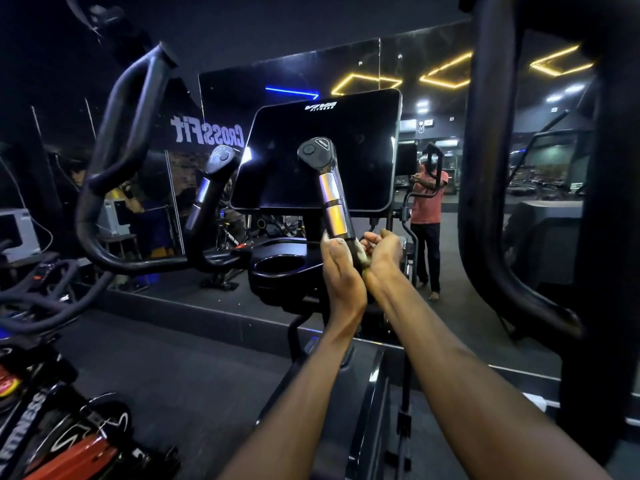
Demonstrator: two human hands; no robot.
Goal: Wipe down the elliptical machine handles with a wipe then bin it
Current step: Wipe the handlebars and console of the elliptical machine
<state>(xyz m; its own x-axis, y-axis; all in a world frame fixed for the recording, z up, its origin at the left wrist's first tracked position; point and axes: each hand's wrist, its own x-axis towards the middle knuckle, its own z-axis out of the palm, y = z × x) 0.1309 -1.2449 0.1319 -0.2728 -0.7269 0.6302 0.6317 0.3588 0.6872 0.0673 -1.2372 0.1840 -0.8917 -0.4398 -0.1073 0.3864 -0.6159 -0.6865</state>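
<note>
Both hands are meeting at the lower part of the right inner handle (332,199) of the elliptical, just below its two shiny metal bands. The left hand (341,268) is curling its fingers around the black shaft from the left. The right hand (381,252) is closing from the right, its fingers pressing a small pale wipe (362,259) against the shaft. The left inner handle (211,188) is standing apart, untouched, beside the dark screen (318,150). A cup holder (280,266) is sitting below.
</note>
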